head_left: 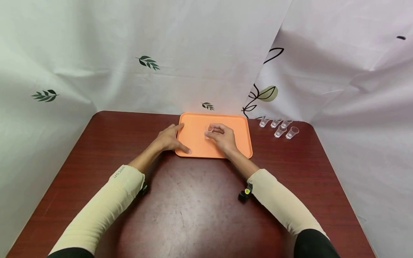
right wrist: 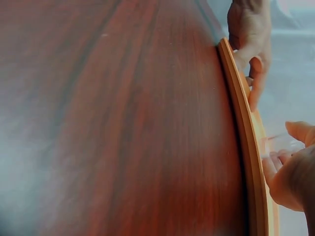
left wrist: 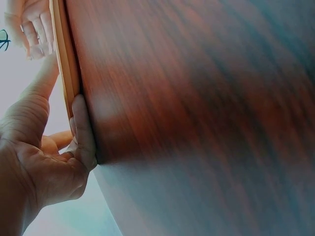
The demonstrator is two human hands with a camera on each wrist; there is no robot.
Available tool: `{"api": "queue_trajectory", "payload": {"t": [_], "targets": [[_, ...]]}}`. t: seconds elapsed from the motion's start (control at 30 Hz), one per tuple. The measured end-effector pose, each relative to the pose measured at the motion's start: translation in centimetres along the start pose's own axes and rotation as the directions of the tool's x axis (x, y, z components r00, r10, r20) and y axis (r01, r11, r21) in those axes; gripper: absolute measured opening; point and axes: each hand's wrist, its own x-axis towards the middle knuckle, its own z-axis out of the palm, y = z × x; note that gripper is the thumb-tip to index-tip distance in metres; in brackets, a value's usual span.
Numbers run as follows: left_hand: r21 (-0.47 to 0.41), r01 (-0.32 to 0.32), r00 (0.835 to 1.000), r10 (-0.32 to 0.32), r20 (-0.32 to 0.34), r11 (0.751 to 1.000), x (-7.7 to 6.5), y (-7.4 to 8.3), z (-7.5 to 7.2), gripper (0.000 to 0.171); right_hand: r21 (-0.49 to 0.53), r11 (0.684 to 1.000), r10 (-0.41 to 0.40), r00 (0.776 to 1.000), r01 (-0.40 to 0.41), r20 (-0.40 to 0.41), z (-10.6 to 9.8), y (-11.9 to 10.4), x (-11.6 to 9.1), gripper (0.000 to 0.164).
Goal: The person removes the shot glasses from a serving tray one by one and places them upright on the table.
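An orange tray (head_left: 193, 143) lies near the back edge of the table. At the tray's left end, my left hand (head_left: 169, 138) grips the rim, its thumb over the inside corner. The left wrist view shows fingers of the left hand (left wrist: 54, 162) against the tray's outer side (left wrist: 63, 54). My right hand (head_left: 223, 138) pinches a small clear plastic cup (head_left: 209, 129) over the middle of the tray. In the right wrist view, the cup (right wrist: 283, 142) is faint between the thumb and fingers of the right hand (right wrist: 293, 172).
Several more clear cups (head_left: 280, 131) stand on the dark wooden table (head_left: 180, 200) to the right of the tray. A white cloth (head_left: 200, 53) with leaf prints hangs behind the table and along its sides.
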Motion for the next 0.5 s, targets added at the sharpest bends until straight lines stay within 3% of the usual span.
{"api": "queue_trajectory", "payload": {"t": [0.5], "targets": [[0.002, -0.01, 1.0, 0.01, 0.007, 1.0, -0.1, 0.0, 0.0, 0.138, 0.119, 0.992, 0.042, 0.998, -0.038, -0.035, -3.9, 0.4, -2.1, 0.043]]}}
